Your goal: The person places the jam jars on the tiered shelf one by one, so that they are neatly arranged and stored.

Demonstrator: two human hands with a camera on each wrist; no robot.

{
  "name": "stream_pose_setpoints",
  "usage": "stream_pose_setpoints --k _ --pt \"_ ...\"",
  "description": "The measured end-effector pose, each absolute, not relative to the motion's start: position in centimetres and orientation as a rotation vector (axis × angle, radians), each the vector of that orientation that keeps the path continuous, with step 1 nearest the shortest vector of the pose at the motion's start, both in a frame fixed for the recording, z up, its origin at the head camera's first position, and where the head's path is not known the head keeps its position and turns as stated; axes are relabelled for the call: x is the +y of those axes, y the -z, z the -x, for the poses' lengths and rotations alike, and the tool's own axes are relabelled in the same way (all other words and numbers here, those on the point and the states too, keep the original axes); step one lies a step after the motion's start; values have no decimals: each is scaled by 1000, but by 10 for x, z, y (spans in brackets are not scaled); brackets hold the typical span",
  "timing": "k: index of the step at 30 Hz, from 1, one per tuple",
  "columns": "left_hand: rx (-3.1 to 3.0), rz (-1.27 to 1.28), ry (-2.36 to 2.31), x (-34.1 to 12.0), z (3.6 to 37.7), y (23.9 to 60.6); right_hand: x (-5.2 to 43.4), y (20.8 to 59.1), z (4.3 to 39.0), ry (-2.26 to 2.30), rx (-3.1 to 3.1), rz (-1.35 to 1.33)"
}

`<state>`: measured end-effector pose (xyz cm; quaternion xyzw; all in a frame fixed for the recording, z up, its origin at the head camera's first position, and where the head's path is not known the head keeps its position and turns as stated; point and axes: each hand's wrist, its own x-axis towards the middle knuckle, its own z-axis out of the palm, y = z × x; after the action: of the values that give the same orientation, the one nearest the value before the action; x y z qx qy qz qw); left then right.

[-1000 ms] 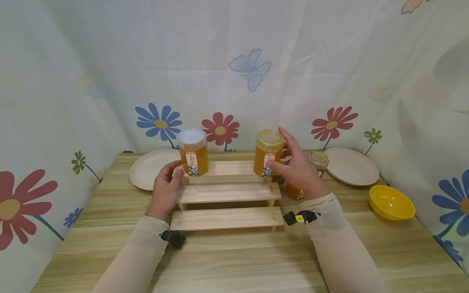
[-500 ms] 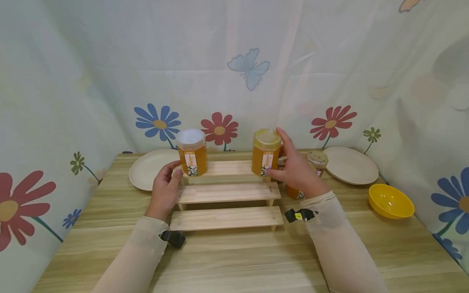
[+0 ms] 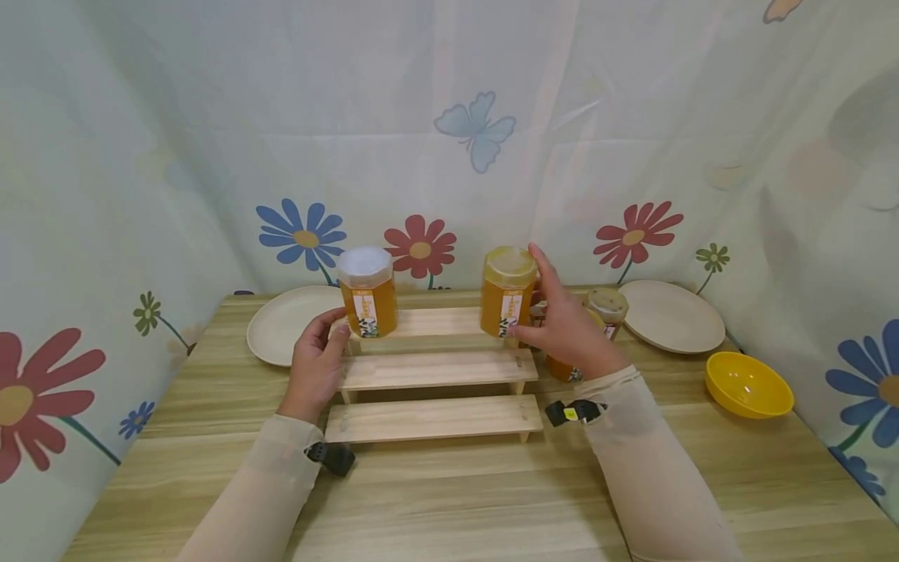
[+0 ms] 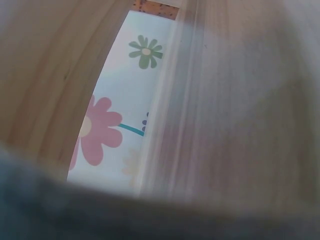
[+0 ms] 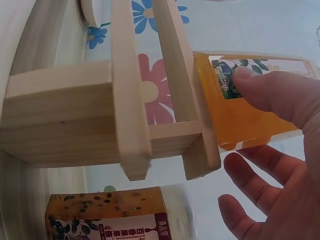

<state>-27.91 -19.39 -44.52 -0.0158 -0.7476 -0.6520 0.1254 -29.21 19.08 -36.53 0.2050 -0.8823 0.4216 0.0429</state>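
A three-step wooden shelf (image 3: 435, 367) stands on the table. Two honey jars stand on its top step: a white-lidded jar (image 3: 367, 293) at the left and a yellow-lidded jar (image 3: 506, 293) at the right. My right hand (image 3: 565, 328) holds the yellow-lidded jar, thumb low on its label and forefinger up beside the lid. In the right wrist view the thumb (image 5: 280, 90) presses the jar (image 5: 245, 115) while the other fingers stay spread off it. My left hand (image 3: 316, 367) grips the shelf's left end, thumb beside the white-lidded jar. The left wrist view is only blurred wood.
Two more jars stand on the table behind my right hand, one with a speckled lid (image 3: 608, 306); a seed-filled jar (image 5: 100, 220) shows below the shelf. Beige plates lie at back left (image 3: 284, 332) and back right (image 3: 670, 316), a yellow bowl (image 3: 747, 384) at right. Flowered curtains close three sides.
My right hand has settled a little closer round the yellow-lidded jar, which shifted slightly left. The left hand has not moved.
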Motion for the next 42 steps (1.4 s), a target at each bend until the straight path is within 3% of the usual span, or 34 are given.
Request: stream_pose_setpoints --k 42 --pt "-2183 40 1896 -193 278 444 166 381 292 -1168 -2533 -617"
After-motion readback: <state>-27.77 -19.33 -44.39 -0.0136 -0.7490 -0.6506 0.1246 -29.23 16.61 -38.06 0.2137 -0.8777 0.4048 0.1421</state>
